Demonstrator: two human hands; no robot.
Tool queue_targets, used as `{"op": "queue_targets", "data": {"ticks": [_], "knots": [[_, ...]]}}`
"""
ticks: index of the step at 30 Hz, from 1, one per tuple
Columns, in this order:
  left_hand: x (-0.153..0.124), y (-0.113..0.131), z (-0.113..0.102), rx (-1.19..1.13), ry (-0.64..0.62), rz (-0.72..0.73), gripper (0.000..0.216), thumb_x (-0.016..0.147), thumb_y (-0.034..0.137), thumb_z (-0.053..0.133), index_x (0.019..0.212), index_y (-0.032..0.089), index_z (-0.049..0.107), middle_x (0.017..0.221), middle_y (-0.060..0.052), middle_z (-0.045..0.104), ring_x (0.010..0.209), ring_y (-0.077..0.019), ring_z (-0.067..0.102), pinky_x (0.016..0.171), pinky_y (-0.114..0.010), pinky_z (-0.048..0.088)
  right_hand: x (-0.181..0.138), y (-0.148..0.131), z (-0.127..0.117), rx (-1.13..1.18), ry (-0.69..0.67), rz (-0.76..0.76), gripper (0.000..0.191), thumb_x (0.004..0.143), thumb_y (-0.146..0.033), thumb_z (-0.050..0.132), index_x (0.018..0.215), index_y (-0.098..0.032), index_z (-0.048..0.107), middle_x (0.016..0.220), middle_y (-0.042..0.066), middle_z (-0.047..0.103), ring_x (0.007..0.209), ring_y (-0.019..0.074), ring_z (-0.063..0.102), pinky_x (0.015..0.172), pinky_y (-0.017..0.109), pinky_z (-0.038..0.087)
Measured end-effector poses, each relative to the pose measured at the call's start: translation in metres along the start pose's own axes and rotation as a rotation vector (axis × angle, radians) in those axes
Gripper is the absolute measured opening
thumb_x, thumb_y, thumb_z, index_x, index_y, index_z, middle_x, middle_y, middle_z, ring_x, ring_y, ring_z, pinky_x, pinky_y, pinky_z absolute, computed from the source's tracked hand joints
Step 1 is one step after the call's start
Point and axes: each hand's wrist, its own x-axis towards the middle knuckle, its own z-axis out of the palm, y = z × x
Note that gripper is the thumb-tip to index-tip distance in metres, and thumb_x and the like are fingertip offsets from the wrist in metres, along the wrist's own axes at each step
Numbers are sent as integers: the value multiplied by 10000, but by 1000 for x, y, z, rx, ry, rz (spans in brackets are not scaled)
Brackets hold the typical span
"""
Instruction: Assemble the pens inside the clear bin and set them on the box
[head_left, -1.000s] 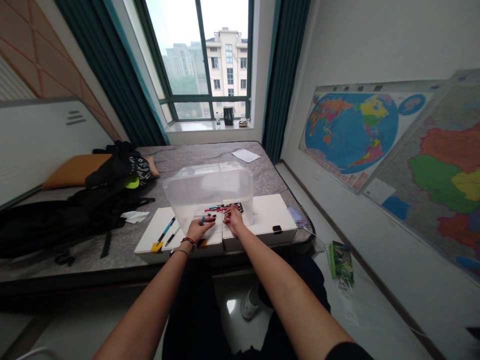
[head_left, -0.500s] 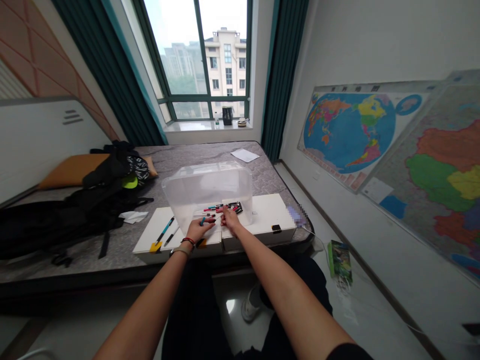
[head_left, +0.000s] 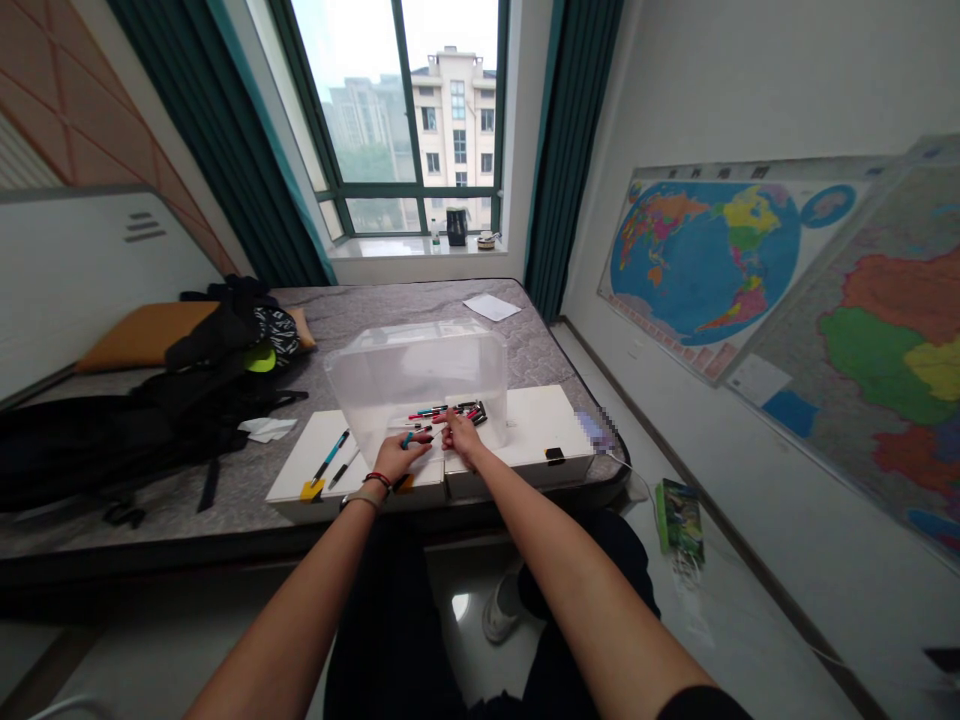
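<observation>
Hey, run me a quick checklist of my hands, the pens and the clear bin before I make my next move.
1. Left hand holding the teal piece: ok.
2. Right hand holding something: cannot tell, fingertips too small to read.
3. Clear bin open toward you: ok, it lies on its side.
4. All pens together: not ok, a teal pen and a slim pen lie apart from the pen pile.
5. Hands apart: cannot tell, fingertips are very close.

I see a blue piece [head_left: 406, 440], probably a pen cap, slanted in the left hand [head_left: 397, 459]; red and black pens [head_left: 478, 411] lie jumbled beyond
</observation>
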Motion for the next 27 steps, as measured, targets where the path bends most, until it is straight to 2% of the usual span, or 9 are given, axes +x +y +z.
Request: {"op": "queue_targets", "data": {"ticks": [5,9,16,20,27], "knots": [[0,2,0,13,12,-8,390,651,457,753,940,195,764,1002,-75,747,1016,-270,664,970,-382,463,0,1,3,26,130,-21,575,817,-728,470,737,-168,572,486,-63,403,389,70,358,438,224,407],[0,1,1,13,8,-14,393,646,460,755,935,194,763,991,-74,749,1008,-270,665,956,-377,470,-1,-1,5,-94,36,-28,565,797,-719,512,710,-165,581,475,-61,413,404,72,375,453,218,413],[1,3,0,-37,10,-18,408,628,483,768,924,201,768,995,-71,749,1011,-285,661,957,-388,468,-2,-7,6,-172,-129,42,546,833,-653,534,921,-145,712,495,-54,431,435,84,399,447,207,377],[1,4,-1,-67,-3,-25,425,622,497,770,922,195,770,1013,-74,745,1027,-290,657,972,-392,463,-1,-9,7,-250,-176,49,529,850,-636,531,976,-159,720,488,-59,419,424,83,392,434,204,381],[2,1,-2,-88,-43,2,448,653,510,744,961,185,764,1069,-92,728,1085,-291,638,1005,-411,445,1,-11,7,-357,-195,60,550,867,-640,499,903,-142,728,480,-44,441,402,93,420,409,218,369]]}}
